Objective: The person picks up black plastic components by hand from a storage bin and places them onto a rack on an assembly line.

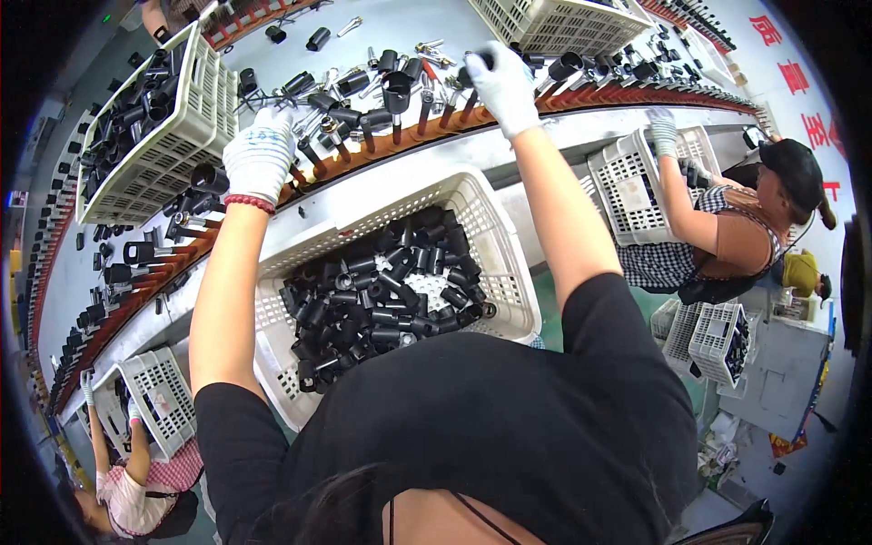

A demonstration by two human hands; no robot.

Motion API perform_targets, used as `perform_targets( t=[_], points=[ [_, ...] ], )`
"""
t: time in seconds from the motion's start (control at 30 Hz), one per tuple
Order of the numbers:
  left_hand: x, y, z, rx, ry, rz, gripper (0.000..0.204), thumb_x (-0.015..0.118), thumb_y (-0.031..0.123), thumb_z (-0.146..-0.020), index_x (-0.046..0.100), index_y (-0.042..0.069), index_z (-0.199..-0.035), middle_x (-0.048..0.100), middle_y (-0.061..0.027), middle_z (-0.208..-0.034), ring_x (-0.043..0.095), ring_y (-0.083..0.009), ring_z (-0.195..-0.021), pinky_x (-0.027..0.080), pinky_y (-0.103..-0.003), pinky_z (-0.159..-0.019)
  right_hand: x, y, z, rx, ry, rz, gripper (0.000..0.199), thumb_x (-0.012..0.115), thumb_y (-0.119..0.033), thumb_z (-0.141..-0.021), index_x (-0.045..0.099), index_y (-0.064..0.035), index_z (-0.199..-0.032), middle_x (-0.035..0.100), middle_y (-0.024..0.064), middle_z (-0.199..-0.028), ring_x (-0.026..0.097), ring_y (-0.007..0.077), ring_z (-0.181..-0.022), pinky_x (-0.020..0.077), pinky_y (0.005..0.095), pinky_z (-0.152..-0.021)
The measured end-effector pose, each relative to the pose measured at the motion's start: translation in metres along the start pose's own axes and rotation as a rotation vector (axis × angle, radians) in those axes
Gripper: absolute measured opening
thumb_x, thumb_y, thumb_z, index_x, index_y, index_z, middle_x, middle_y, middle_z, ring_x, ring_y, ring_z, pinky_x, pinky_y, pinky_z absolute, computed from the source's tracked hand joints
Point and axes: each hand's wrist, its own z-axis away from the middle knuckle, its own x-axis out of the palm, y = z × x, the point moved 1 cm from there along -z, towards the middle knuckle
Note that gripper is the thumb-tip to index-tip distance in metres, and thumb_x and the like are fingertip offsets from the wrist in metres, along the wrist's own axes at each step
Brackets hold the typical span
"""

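Both my hands wear white knit gloves and reach over a long row of upright reddish-brown rods on the line. My left hand (259, 156) is at the row's left part, fingers pressed together at a rod top; what they grip is hidden. My right hand (502, 88), farther right, closes on a small black plastic sleeve (473, 65) above the rods. Between the hands, a larger black cup-shaped sleeve (397, 93) sits on a rod, and bare metal sockets show beside it. Below my arms, a white basket (498, 238) holds many loose black sleeves (374, 307).
Loose black sleeves and metal pieces (350, 27) are scattered on the table behind the rods. White crates stand at far left (195, 127) and far right (554, 27). Co-workers (727, 218) work at both sides; stacked crates (718, 341) stand on the floor at right.
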Motion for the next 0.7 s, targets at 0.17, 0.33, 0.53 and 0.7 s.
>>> perform_targets(
  t=[0.17, 0.33, 0.53, 0.7],
  points=[
    [0.011, -0.041, 0.021, -0.200, -0.006, 0.177, 0.035, 0.057, 0.037, -0.083, 0.058, 0.014, -0.109, 0.059, -0.0132, -0.108, 0.060, -0.0313, -0.096, 0.048, -0.042, -0.080, 0.036, -0.041, -0.016, -0.025, -0.326, 0.285, 0.022, 0.061, -0.031, -0.078, 0.065, -0.0099, -0.082, 0.065, 0.0130, -0.081, 0.063, 0.0309, -0.082, 0.0492, 0.0393, -0.073],
    [0.017, -0.066, 0.031, -0.145, 0.029, 0.085, 0.028, 0.059, 0.031, -0.083, 0.057, 0.013, -0.104, 0.059, -0.0143, -0.101, 0.061, -0.0324, -0.092, 0.048, -0.043, -0.079, 0.058, -0.059, 0.007, -0.293, -0.326, 0.342, 0.018, 0.063, -0.028, -0.078, 0.063, -0.0132, -0.089, 0.064, 0.0097, -0.092, 0.061, 0.0290, -0.089, 0.0484, 0.0395, -0.079],
    [0.025, -0.117, 0.054, -0.289, -0.007, 0.049, 0.048, 0.056, 0.037, -0.085, 0.047, 0.011, -0.125, 0.053, -0.0190, -0.114, 0.059, -0.0364, -0.097, 0.050, -0.044, -0.081, 0.058, -0.136, 0.025, -0.621, -0.128, 0.410, 0.035, 0.067, -0.030, -0.075, 0.059, -0.0106, -0.102, 0.058, 0.0140, -0.104, 0.055, 0.0333, -0.095, 0.0471, 0.0452, -0.079],
    [0.027, -0.041, 0.123, 0.050, 0.431, 0.105, 0.032, 0.062, 0.022, -0.074, 0.059, 0.007, -0.103, 0.055, -0.0200, -0.112, 0.055, -0.0364, -0.099, 0.047, -0.042, -0.084, 0.058, -0.113, 0.175, -0.397, -1.000, 0.076, 0.031, 0.054, -0.024, -0.079, 0.054, -0.0033, -0.102, 0.060, 0.0217, -0.093, 0.058, 0.0385, -0.094, 0.0460, 0.0482, -0.084]
  ],
)
